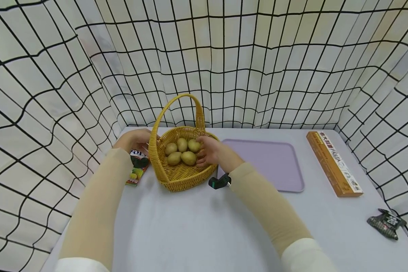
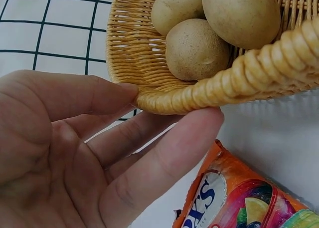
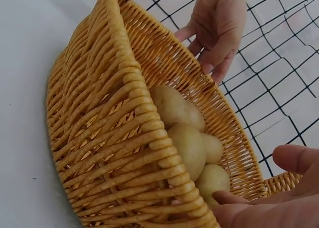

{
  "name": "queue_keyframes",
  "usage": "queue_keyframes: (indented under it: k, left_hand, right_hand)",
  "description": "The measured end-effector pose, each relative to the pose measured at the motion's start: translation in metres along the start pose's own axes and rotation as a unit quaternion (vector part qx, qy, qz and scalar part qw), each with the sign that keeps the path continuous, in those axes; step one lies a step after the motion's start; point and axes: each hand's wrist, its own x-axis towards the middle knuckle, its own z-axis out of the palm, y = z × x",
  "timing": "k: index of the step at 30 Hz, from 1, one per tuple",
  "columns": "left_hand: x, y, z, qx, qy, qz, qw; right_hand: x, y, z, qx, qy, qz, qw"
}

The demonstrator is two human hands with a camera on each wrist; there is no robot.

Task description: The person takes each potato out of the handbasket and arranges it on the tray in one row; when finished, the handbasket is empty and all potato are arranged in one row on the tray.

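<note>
A yellow wicker basket [image 1: 180, 184] with a tall arched handle stands on the table, holding several potatoes [image 1: 173, 158]. At its left side, my left hand [image 1: 136, 139] pinches the edge. The left wrist view shows the thumb at the rim [image 2: 184, 98] and the other fingers beneath it. My right hand [image 1: 213, 152] reaches over the right side into the basket. Its fingertips are at a potato [image 3: 213, 180] in the right wrist view, with the thumb raised apart. Beneath the left wrist lies a colourful packet [image 2: 249, 200], partly covered by that hand in the head view.
Right of the basket lies a flat lilac tray [image 1: 268, 160], partly behind the right forearm. Farther right are a long orange pasta box [image 1: 334, 164] and a small dark packet [image 1: 387, 223] near the table edge. Black netting [image 1: 231, 81] encloses the back and sides.
</note>
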Motion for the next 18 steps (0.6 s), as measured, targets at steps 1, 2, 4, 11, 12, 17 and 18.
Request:
queue_keyframes:
  k: [1,2,4,11,12,17,18]
  left_hand:
    - [0.000,0.000,-0.001,0.001,-0.002,0.002,1.0000]
    - [-0.001,-0.001,-0.001,0.001,-0.004,0.003,1.0000]
    - [-0.001,-0.002,-0.001,0.003,-0.005,0.004,1.0000]
    - [-0.001,-0.004,-0.001,0.002,-0.008,0.004,1.0000]
    - [-0.001,-0.004,-0.001,0.003,-0.007,0.005,1.0000]
    - [-0.001,-0.001,0.001,0.009,-0.005,0.007,0.9999]
    - [-0.001,0.000,0.001,0.011,-0.005,0.007,0.9999]
  right_hand:
    - [0.000,0.001,0.001,-0.004,0.004,-0.001,1.0000]
    - [0.001,0.002,0.002,-0.008,0.008,-0.003,0.9999]
    - [0.001,0.004,0.005,-0.025,0.013,-0.005,0.9996]
    - [0.006,0.008,0.014,-0.086,0.038,0.000,0.9956]
    - [0.007,0.009,0.015,-0.093,0.046,0.001,0.9947]
    - [0.011,0.009,0.016,-0.128,0.064,0.008,0.9897]
    - [0.013,0.009,0.017,-0.133,0.062,0.010,0.9891]
